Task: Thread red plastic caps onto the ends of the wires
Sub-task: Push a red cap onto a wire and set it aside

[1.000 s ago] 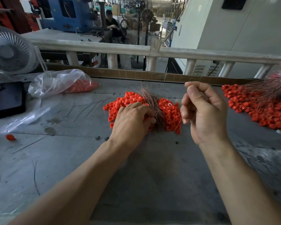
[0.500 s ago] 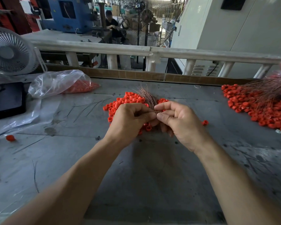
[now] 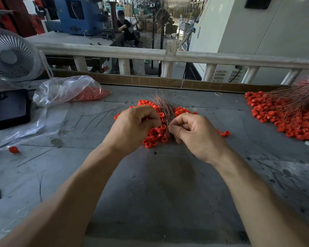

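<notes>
A heap of small red plastic caps (image 3: 154, 135) lies on the grey worktable at the centre. A bundle of thin copper-coloured wires (image 3: 163, 108) stands up out of the heap and fans toward the back. My left hand (image 3: 134, 126) is curled over the left side of the heap, fingers bent at the foot of the bundle; what it holds is hidden. My right hand (image 3: 194, 132) sits just right of the bundle, thumb and forefinger pinching at the wires' lower part.
A second pile of red caps with wires (image 3: 284, 113) lies at the far right. A clear bag of caps (image 3: 68, 91), a black case (image 3: 10, 108) and a white fan (image 3: 11, 56) stand at the left. One loose cap (image 3: 13, 149) lies near the left edge. A cardboard strip and railing (image 3: 168, 56) close the back.
My right hand came down from the air to the wire bundle and now pinches it. My left hand has lifted slightly and shifted left of the bundle.
</notes>
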Action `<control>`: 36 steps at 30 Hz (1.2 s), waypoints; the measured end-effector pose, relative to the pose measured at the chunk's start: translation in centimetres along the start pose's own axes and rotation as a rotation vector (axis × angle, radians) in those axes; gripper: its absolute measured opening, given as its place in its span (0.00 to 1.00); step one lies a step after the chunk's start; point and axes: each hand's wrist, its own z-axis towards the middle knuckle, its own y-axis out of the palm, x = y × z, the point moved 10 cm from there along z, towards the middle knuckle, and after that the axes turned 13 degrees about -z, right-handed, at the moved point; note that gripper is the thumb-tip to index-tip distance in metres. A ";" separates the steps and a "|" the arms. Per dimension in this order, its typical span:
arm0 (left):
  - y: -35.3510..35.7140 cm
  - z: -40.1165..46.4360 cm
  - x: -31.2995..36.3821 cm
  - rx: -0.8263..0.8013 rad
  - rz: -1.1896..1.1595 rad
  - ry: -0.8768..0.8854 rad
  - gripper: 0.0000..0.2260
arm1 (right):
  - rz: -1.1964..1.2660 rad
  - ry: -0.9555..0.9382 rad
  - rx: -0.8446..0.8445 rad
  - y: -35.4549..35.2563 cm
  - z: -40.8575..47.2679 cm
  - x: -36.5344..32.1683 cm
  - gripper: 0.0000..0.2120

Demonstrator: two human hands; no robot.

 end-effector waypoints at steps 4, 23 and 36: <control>-1.9 -0.1 -1.3 0.089 0.052 -0.079 0.03 | -0.005 0.054 0.099 -1.3 -0.2 1.0 0.07; -0.7 -0.6 -2.1 0.048 0.274 -0.143 0.06 | 0.177 0.101 0.243 -2.5 -0.6 1.4 0.05; 2.5 -1.4 -1.3 0.063 -0.912 -0.375 0.11 | 0.391 -0.071 0.228 -2.1 -0.4 -0.7 0.07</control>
